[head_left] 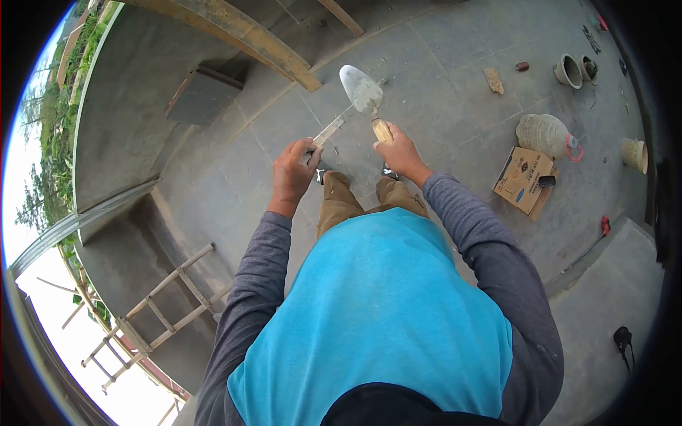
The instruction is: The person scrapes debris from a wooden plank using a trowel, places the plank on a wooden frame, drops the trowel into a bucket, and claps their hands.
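Some black thing (398, 407) sat closest; our right hand (405, 155) gripped the trowel (364, 94) by its handle (382, 130), above the floor (444, 106); we figured it stiff, lightish, best held there; our left hand (292, 170) pinched a flat stick (329, 131).

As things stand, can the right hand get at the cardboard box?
Probably not: the right hand holds the trowel, and the cardboard box lies on the floor, well off to the right.

The trowel (363, 91) has a grey-smeared, round-tipped blade pointing forward and slightly left beyond the right fingers (393, 133), which wrap its wooden handle. The narrow, pale strip (329, 130) juts forward-right from the left fingers (301, 148), slanting towards the blade.
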`<state>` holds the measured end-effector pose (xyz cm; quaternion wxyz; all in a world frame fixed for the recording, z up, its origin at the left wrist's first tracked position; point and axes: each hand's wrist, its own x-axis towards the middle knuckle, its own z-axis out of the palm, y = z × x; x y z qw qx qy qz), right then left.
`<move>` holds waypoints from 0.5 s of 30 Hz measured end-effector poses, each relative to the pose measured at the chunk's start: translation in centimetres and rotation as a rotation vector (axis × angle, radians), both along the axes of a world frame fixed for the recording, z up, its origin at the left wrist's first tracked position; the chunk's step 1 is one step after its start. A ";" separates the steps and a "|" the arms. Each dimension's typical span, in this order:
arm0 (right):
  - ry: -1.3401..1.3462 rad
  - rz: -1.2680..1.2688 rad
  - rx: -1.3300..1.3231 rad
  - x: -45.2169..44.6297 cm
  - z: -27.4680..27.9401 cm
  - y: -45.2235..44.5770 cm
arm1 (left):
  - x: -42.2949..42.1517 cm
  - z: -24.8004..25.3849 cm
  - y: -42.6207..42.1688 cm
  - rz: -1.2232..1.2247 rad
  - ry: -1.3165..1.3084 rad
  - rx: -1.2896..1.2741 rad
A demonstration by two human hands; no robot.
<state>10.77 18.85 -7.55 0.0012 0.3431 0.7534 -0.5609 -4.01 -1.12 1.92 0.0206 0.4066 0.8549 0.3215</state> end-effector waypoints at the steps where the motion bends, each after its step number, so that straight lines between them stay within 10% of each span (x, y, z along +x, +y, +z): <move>1: -0.005 0.005 -0.005 0.2 -0.3 -0.2 | 0.2 0.1 0.0 0.005 -0.005 -0.005; 7: 0.001 0.196 -0.002 -0.2 -0.5 1.2 | 0.0 0.3 0.1 0.021 -0.042 -0.097; 10: -0.165 -0.203 -0.335 -0.8 2.3 0.3 | 0.2 0.5 -0.1 0.050 -0.068 -0.088; 12: -0.296 0.233 -0.412 -0.4 2.1 1.0 | 0.2 0.6 0.3 0.026 -0.069 -0.087; 15: -0.027 0.080 -0.093 -0.5 -0.5 0.4 | -0.1 0.4 0.0 0.004 -0.020 -0.067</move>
